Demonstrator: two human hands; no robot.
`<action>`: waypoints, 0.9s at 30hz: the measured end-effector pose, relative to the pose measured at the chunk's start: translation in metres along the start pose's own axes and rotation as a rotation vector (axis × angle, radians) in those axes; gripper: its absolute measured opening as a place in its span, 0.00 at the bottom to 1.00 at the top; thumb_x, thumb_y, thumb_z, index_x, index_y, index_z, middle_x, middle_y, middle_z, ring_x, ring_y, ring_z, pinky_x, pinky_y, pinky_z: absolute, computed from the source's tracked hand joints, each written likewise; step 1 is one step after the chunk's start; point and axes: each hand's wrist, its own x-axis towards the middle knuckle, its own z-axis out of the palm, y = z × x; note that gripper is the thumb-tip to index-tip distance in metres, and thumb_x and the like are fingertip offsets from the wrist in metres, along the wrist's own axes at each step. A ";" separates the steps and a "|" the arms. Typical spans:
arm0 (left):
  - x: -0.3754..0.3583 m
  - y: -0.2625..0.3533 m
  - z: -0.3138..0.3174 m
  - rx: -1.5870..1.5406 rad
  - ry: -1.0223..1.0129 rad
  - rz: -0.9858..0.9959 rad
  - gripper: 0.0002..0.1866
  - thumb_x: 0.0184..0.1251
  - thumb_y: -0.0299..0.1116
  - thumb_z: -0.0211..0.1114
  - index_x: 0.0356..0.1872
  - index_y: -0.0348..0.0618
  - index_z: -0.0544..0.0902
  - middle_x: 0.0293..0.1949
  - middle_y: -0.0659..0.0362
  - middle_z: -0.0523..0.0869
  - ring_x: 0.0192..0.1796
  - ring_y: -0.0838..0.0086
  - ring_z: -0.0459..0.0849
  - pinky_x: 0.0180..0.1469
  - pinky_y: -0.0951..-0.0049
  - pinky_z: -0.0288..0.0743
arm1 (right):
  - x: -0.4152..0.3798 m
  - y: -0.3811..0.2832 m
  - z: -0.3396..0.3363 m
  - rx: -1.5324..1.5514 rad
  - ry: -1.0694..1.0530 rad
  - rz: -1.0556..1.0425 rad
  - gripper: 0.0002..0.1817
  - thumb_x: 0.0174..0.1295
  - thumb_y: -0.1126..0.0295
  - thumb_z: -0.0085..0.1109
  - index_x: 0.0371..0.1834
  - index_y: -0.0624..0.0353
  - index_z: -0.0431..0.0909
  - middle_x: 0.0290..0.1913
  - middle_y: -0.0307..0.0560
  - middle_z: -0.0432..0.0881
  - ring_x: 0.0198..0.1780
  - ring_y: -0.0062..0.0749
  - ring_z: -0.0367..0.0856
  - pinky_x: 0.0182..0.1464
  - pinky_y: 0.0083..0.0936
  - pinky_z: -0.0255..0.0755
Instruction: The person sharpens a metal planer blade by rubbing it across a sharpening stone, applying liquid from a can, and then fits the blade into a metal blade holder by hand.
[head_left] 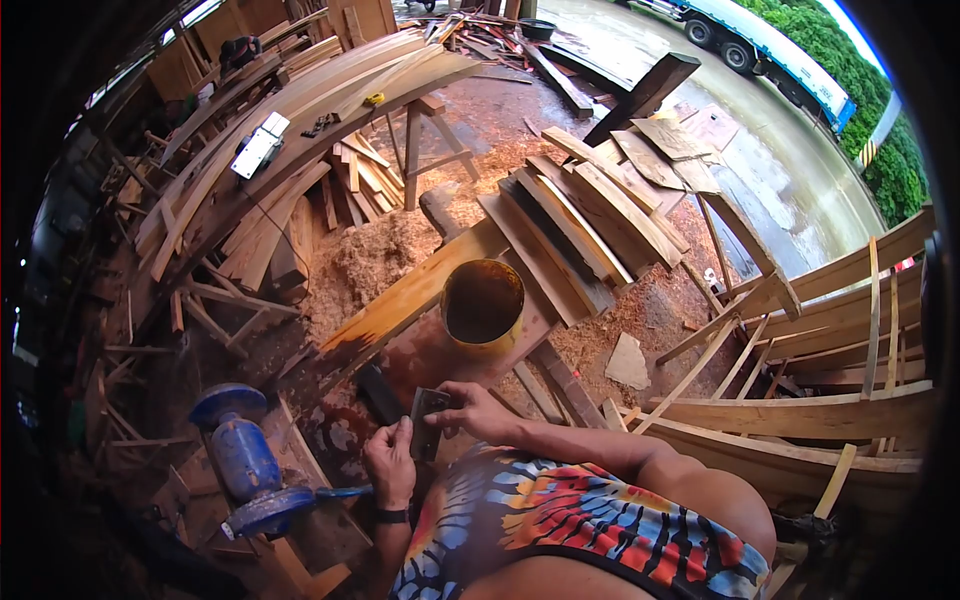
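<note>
Close in front of my body, both hands hold a dark, flat, rectangular metal blade (428, 418) that looks like a plane iron. My left hand (390, 460) grips its left edge, thumb pointing up along it. From the right, the fingers of my right hand (478, 412) close on its upper part. Just beyond the left hand lies a dark block (379, 394) on a wet, reddish surface. A round, open-topped yellowish container (484, 302) with a dark inside stands beyond the hands. To the left is a blue bench grinder (248, 460).
Stacked boards (575, 235) lie beyond the container. Long planks (330, 95) rest on a bench at upper left, with a white power tool (260, 146) on them. Wood shavings (365, 262) cover the floor. Curved timber framing (800, 410) stands at right; a truck (765, 45) is on the road.
</note>
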 end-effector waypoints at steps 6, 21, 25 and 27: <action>0.003 0.012 -0.001 -0.045 -0.062 0.006 0.16 0.76 0.39 0.67 0.35 0.32 0.86 0.26 0.66 0.81 0.31 0.84 0.73 0.35 0.77 0.67 | -0.001 -0.004 0.002 -0.018 0.016 -0.008 0.14 0.63 0.69 0.72 0.48 0.61 0.80 0.34 0.38 0.83 0.33 0.20 0.81 0.38 0.21 0.74; 0.006 0.012 -0.003 -0.125 -0.068 -0.026 0.15 0.74 0.38 0.69 0.39 0.32 0.88 0.31 0.65 0.85 0.35 0.83 0.76 0.40 0.78 0.70 | -0.003 -0.008 0.007 -0.062 -0.044 -0.019 0.15 0.63 0.67 0.71 0.48 0.62 0.80 0.35 0.40 0.84 0.35 0.22 0.82 0.40 0.23 0.75; 0.006 0.008 -0.003 -0.083 -0.055 -0.026 0.16 0.76 0.39 0.67 0.37 0.33 0.87 0.28 0.66 0.82 0.32 0.84 0.73 0.36 0.77 0.67 | -0.002 -0.004 0.007 -0.072 -0.043 -0.027 0.15 0.63 0.67 0.71 0.48 0.62 0.80 0.36 0.40 0.84 0.35 0.23 0.82 0.40 0.23 0.75; 0.007 0.004 -0.002 -0.051 -0.042 -0.008 0.17 0.77 0.39 0.66 0.34 0.33 0.86 0.25 0.67 0.79 0.31 0.84 0.70 0.34 0.76 0.65 | -0.003 -0.006 0.007 -0.081 -0.042 -0.026 0.16 0.63 0.67 0.71 0.49 0.62 0.80 0.36 0.40 0.84 0.35 0.23 0.82 0.40 0.23 0.76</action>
